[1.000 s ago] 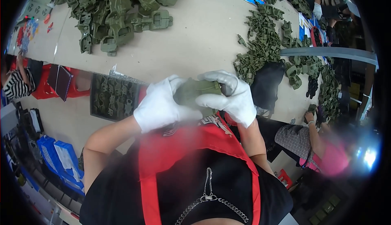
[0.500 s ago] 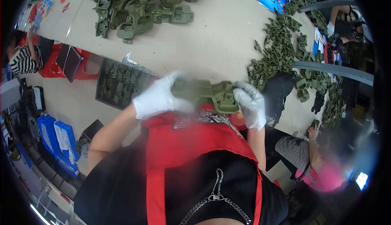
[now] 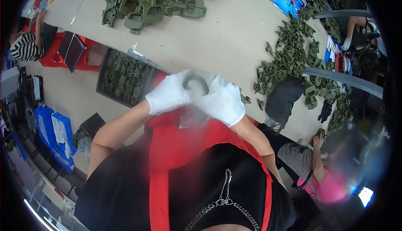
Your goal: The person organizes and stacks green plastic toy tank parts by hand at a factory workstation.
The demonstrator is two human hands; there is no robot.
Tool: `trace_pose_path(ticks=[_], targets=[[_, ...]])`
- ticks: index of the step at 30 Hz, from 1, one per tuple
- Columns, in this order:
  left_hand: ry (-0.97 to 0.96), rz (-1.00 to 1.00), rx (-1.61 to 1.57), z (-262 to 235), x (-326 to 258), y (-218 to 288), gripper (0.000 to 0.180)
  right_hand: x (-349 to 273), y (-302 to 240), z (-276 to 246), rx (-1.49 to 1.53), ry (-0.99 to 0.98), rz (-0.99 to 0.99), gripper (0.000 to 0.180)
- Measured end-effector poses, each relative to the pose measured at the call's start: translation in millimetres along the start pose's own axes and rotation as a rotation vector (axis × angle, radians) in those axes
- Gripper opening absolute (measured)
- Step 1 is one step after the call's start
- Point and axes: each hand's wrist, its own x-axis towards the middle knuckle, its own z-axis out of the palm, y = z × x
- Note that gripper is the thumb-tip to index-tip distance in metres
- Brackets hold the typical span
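Both my hands wear white gloves and meet in front of my red apron, at the near edge of the table. My left hand (image 3: 169, 93) is curled, its fingertips against the right. My right hand (image 3: 222, 99) lies across, fingers bent and pressed toward the left. A dim, blurred gap shows between the thumbs. The olive-green moulded plastic part seen between them earlier is almost wholly covered by the gloves. Beside the right hand's outer edge a bit of green plastic (image 3: 245, 99) shows; whether it belongs to that part I cannot tell.
A heap of green parts (image 3: 144, 11) lies at the far side, and smaller ones pile up (image 3: 278, 63) at right. A dark crate of green parts (image 3: 125, 78) stands left. At right are a black bag (image 3: 285, 97), grey bars (image 3: 343, 78) and a co-worker in pink (image 3: 331, 185).
My hands have come together over the green plastic part, the right one swinging left across it. The part, plainly visible before, is now mostly hidden. The view has shifted slightly.
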Motion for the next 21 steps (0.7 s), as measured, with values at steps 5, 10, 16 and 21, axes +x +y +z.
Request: trace_pose_path(ticks=[5, 10, 16, 21], targets=[[0.034, 0.059, -0.079, 4.1, -1.6, -0.6, 0.054, 1.4, 14.6, -9.0, 0.225, -0.003, -0.014, 0.049], [-0.080, 0.067, 0.053, -4.7, -8.2, 25.8, 0.063, 5.5, 42.3, -24.1, 0.509, -0.263, 0.037, 0.049], [0.005, 0.123, 0.121, -0.9, 9.4, 0.7, 0.057, 12.4, 50.3, 2.2, 0.640, -0.201, 0.197, 0.047], [-0.083, 0.039, -0.094, -5.5, 18.7, 5.0, 0.069, 13.9, 59.4, -31.4, 0.683, -0.379, -0.006, 0.073]])
